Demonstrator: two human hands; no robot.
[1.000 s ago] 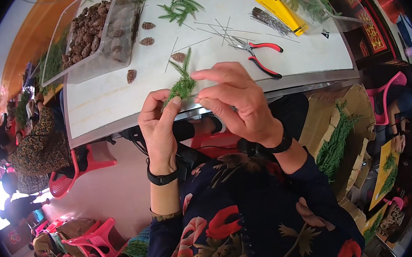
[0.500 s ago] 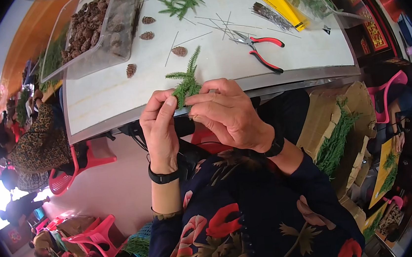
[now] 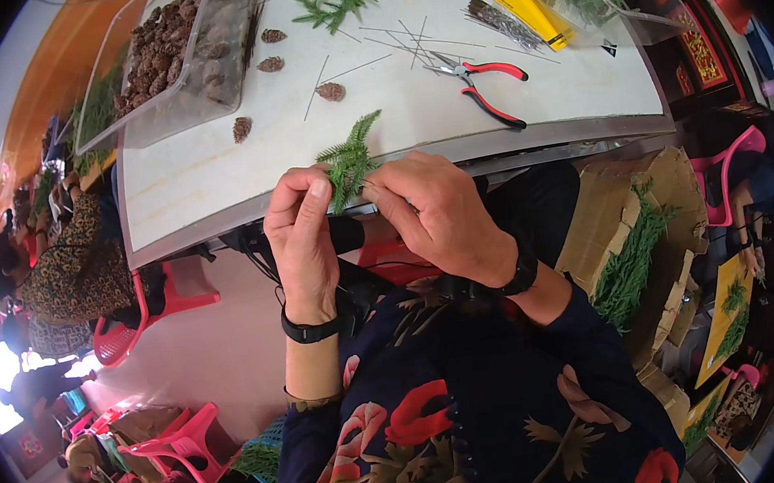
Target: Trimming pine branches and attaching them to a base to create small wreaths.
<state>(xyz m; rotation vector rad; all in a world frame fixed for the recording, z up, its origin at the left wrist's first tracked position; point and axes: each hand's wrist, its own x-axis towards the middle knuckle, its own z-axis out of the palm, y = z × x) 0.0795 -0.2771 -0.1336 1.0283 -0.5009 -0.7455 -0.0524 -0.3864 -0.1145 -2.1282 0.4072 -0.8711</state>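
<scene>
A: I'm only getting your head view from out here. What's biggest on it for you?

B: The white desk (image 3: 200, 190), then the clear bin (image 3: 174, 115) at its far left, full of brown cones.

A: And the hands?

B: I see both at the near edge. The left hand (image 3: 301, 240) has its grip closed in a thumb-and-finger pinch. The right hand (image 3: 445, 213) faces it, fingertips drawn together.

A: On the pliers (image 3: 464, 72)?

B: No, those lie apart on the desk, handles spread. Both grips are on the green sprig (image 3: 351, 161), held up over the desk's near edge, tip leaning away to the right.

A: Which step, would you say?

B: I'd judge it's adjusting the sprig's lower part. Any next move there calls for a steady left pinch and fine right fingertip work.

A: Anything smaller?

B: A loose cone (image 3: 331, 91) just beyond the sprig, and thin wires (image 3: 364, 68) scattered past it. Whether the right fingertips pinch a wire too, I can't tell.
</scene>
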